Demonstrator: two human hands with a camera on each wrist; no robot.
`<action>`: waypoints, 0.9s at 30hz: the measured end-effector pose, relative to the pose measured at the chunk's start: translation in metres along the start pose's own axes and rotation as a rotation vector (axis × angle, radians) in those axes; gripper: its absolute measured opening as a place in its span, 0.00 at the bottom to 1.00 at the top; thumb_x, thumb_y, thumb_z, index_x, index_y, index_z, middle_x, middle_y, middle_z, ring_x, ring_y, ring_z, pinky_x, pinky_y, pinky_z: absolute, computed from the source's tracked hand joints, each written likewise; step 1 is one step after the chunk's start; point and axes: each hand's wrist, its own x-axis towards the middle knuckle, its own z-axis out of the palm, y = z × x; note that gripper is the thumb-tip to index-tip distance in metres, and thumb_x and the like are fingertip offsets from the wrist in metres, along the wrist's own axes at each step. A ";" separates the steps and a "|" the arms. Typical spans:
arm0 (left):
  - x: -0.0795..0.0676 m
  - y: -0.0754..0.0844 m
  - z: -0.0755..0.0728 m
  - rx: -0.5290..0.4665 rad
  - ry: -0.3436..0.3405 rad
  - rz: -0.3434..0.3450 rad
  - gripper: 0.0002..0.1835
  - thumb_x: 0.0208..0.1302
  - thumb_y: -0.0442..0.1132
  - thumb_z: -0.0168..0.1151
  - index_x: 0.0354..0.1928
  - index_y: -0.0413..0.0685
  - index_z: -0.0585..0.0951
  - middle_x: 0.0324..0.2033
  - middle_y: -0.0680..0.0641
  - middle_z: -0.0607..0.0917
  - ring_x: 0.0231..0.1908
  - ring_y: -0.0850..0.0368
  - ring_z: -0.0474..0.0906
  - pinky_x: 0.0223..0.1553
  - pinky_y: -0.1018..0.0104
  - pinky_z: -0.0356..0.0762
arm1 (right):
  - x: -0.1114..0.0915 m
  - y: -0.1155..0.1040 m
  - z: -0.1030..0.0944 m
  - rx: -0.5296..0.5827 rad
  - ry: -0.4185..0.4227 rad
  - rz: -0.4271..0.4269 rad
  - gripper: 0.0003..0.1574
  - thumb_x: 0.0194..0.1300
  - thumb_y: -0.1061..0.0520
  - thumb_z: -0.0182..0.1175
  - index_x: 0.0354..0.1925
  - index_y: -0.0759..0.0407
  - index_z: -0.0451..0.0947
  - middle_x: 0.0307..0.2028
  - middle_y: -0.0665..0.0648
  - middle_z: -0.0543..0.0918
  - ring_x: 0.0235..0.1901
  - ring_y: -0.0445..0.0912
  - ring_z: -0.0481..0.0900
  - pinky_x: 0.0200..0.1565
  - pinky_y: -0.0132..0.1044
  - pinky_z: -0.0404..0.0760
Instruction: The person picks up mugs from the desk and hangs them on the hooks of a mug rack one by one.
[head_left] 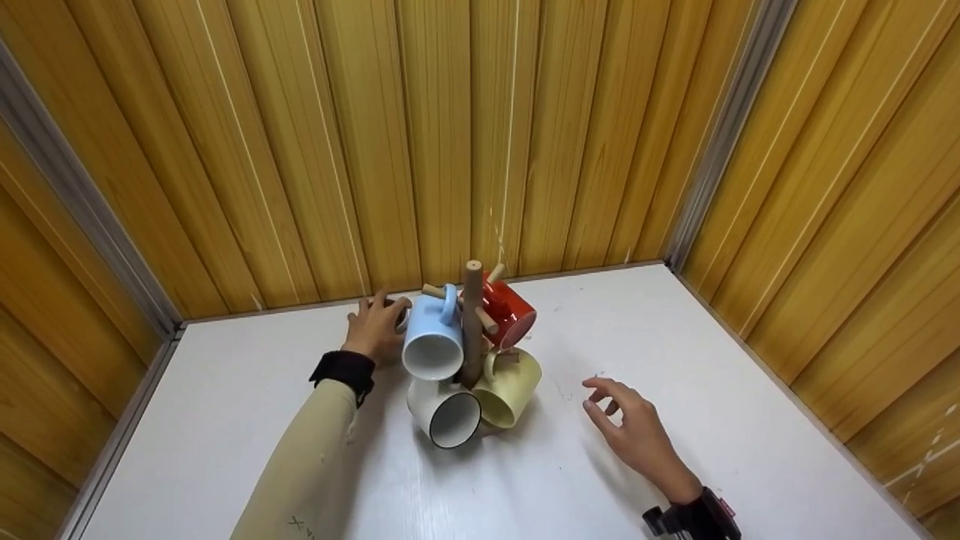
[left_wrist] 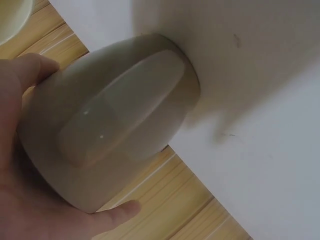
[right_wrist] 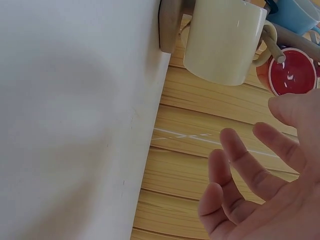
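Observation:
My left hand (head_left: pixel 373 328) grips a greyish mug (left_wrist: pixel 115 115) behind and left of the wooden mug tree (head_left: pixel 472 322). In the left wrist view the thumb and fingers wrap the mug's wider end, its narrower end near the white table; no handle shows. On the tree hang a light-blue mug (head_left: pixel 433 337), a red mug (head_left: pixel 510 311), a pale-yellow mug (head_left: pixel 521 382) and a white mug (head_left: pixel 424 405) with a dark rim. Right of the tree, my right hand (head_left: pixel 634 431) hovers with loosely bent fingers and holds nothing.
The white table (head_left: pixel 480 502) reaches back to a wood-patterned wall (head_left: pixel 442 150), with more such panels on both sides. Grey metal posts (head_left: pixel 727 127) stand in the corners. Bare wooden pegs (head_left: pixel 487 321) jut from the tree's upper part.

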 end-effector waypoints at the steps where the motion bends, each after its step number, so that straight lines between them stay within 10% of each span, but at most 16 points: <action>1: 0.000 0.000 -0.001 -0.004 -0.005 -0.005 0.26 0.65 0.50 0.69 0.64 0.56 0.77 0.67 0.32 0.69 0.65 0.21 0.62 0.56 0.21 0.64 | 0.000 0.000 0.000 -0.001 -0.002 -0.005 0.19 0.67 0.62 0.69 0.55 0.51 0.84 0.38 0.42 0.85 0.35 0.37 0.79 0.37 0.35 0.81; 12: -0.010 -0.011 -0.001 0.007 0.024 -0.024 0.22 0.68 0.48 0.66 0.62 0.58 0.77 0.63 0.32 0.70 0.60 0.22 0.66 0.51 0.29 0.75 | 0.001 -0.006 0.009 -0.001 -0.033 0.015 0.18 0.66 0.61 0.70 0.54 0.51 0.84 0.37 0.39 0.83 0.35 0.36 0.78 0.38 0.35 0.80; 27: -0.039 -0.040 -0.001 -0.081 0.249 -0.143 0.25 0.64 0.53 0.66 0.62 0.59 0.78 0.59 0.34 0.71 0.54 0.29 0.72 0.44 0.34 0.82 | 0.018 -0.007 0.021 0.027 -0.059 -0.067 0.19 0.66 0.62 0.70 0.54 0.51 0.84 0.36 0.40 0.84 0.34 0.37 0.78 0.37 0.42 0.82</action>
